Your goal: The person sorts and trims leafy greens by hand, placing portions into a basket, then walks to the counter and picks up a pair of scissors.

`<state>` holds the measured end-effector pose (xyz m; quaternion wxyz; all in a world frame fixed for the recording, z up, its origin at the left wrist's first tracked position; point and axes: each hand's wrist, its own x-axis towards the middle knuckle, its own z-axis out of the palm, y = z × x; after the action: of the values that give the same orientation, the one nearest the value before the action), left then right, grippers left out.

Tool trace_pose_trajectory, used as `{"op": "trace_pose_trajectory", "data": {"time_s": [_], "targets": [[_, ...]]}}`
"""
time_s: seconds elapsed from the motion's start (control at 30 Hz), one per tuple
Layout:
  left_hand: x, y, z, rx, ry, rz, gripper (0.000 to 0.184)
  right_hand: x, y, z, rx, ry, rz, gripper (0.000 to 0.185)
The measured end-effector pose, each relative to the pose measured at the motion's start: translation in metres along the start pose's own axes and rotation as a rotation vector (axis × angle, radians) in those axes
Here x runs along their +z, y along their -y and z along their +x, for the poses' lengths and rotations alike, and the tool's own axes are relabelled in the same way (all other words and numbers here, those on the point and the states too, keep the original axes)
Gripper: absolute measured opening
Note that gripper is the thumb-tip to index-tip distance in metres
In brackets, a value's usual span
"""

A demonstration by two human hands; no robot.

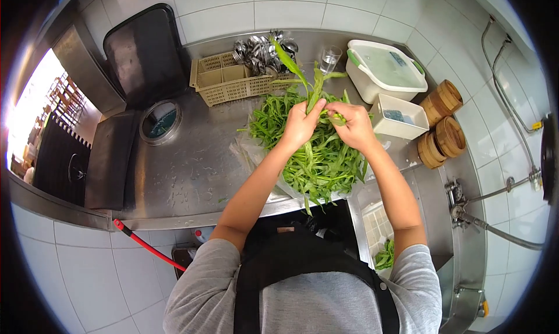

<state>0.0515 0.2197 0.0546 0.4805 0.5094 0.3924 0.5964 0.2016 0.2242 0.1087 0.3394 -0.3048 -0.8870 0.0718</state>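
A large heap of leafy greens [317,165] lies on a clear plastic bag [247,150] on the steel counter. Above the heap, my left hand [304,123] is closed round a few green stalks [315,94], whose leafy ends point up and away from me. Close beside it on the right, my right hand [351,124] is closed on the lower part of green stems [336,119], pinched between thumb and fingers. The two hands nearly touch.
Behind the heap stand a beige cutlery basket [233,89] with spoons [265,53], a glass [330,59] and a lidded white tub [387,69]. A white container [399,117] and bamboo steamers [441,101] are at right. Below them, a sink basket [375,223] holds some greens.
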Motion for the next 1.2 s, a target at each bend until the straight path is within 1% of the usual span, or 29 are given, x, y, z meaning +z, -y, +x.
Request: {"op": "trace_pose_trajectory", "data": {"time_s": [0.07,0.13,0.2,0.23,0.27,0.33,0.37,0.43,0.47,0.53,0.57,0.6,0.63,0.67,0.73,0.77,0.8,0.83,0.87,0.9,0.93,0.97,1.0,1.03,1.07,1.1,1.13,1.17,1.2], "targets": [[0.007,-0.003,0.0,0.017,0.021,-0.034,0.029,0.002,0.001,-0.007,0.138,-0.147,0.287,0.017],[0.01,-0.01,0.0,0.019,0.055,-0.098,0.033,0.002,-0.002,-0.012,0.157,-0.16,0.33,0.013],[0.011,-0.012,-0.001,-0.009,0.075,-0.101,0.033,0.001,0.0,-0.017,0.324,-0.138,0.542,0.012],[0.011,-0.011,-0.001,0.007,0.059,-0.07,0.033,0.002,0.002,-0.017,0.36,-0.143,0.645,0.013],[0.01,-0.01,0.0,0.023,0.044,-0.04,0.033,0.001,0.002,-0.017,0.363,-0.146,0.647,0.013],[0.007,-0.006,0.001,0.009,0.038,-0.042,0.033,-0.002,0.0,-0.015,0.373,-0.046,0.613,0.014],[0.006,-0.004,0.001,-0.002,0.029,-0.047,0.034,-0.005,0.001,-0.014,0.377,-0.047,0.613,0.014],[0.005,-0.005,-0.001,-0.008,0.027,-0.066,0.032,-0.01,0.004,-0.012,0.459,0.073,0.571,0.015],[0.005,-0.006,-0.001,-0.011,0.022,-0.084,0.031,-0.008,0.001,-0.013,0.46,0.073,0.571,0.015],[0.003,-0.002,0.0,-0.004,0.021,-0.065,0.031,-0.002,-0.004,-0.013,0.314,-0.014,0.595,0.015],[0.001,-0.001,0.0,0.004,0.021,-0.045,0.03,0.0,-0.004,-0.014,0.313,-0.011,0.596,0.015],[0.0,0.0,0.0,0.004,0.017,-0.046,0.03,0.0,-0.002,-0.013,0.299,-0.026,0.517,0.014],[-0.001,0.0,0.001,0.021,0.006,0.025,0.032,-0.001,0.001,-0.012,0.284,-0.042,0.438,0.014],[-0.003,0.0,0.001,0.039,-0.006,0.096,0.034,0.0,0.003,-0.012,0.281,-0.039,0.439,0.014],[0.005,-0.008,-0.005,0.065,-0.024,0.093,0.03,0.005,0.01,-0.01,0.246,-0.178,0.257,0.012],[0.008,-0.016,-0.01,0.123,-0.027,0.149,0.032,0.015,0.008,-0.01,0.243,-0.327,0.38,0.01],[0.006,-0.005,-0.011,0.125,-0.055,0.29,0.035,0.013,0.008,-0.006,0.3,-0.439,0.369,0.009],[0.005,0.001,-0.015,0.117,-0.05,0.332,0.036,0.006,0.004,-0.002,0.397,-0.541,0.553,0.01],[-0.001,0.006,-0.02,0.109,-0.047,0.373,0.038,0.002,-0.001,0.004,0.374,-0.73,0.575,0.01],[-0.015,0.011,-0.021,0.106,-0.077,0.386,0.038,-0.008,-0.002,0.01,0.409,-0.806,0.571,0.011],[-0.028,0.017,-0.022,0.038,-0.165,0.278,0.037,-0.022,0.0,0.012,0.456,-0.809,0.567,0.013],[-0.04,0.022,-0.023,-0.027,-0.244,0.168,0.037,-0.035,-0.003,0.015,0.346,-0.826,0.536,0.015],[-0.066,0.021,-0.022,-0.056,-0.375,0.172,0.038,-0.048,-0.007,0.017,0.241,-0.849,0.499,0.016],[-0.087,-0.007,-0.027,-0.095,-0.49,0.108,0.039,-0.065,-0.009,0.019,0.184,-0.874,0.455,0.018],[-0.124,-0.001,-0.021,0.03,-0.613,0.128,0.039,-0.083,-0.008,0.02,0.132,-0.899,0.404,0.02],[-0.17,0.008,-0.016,0.028,-0.703,0.224,0.036,-0.1,-0.005,0.02,0.174,-0.959,0.5,0.022],[-0.203,-0.005,-0.015,0.099,-0.811,0.422,0.033,-0.116,0.0,0.021,0.216,-1.023,0.588,0.023],[-0.233,-0.016,-0.018,0.196,-0.877,0.565,0.033,-0.128,0.007,0.022,0.188,-1.051,0.598,0.025],[-0.273,-0.014,-0.016,0.248,-0.947,0.696,0.04,-0.138,0.015,0.022,0.162,-1.087,0.594,0.026]]}}
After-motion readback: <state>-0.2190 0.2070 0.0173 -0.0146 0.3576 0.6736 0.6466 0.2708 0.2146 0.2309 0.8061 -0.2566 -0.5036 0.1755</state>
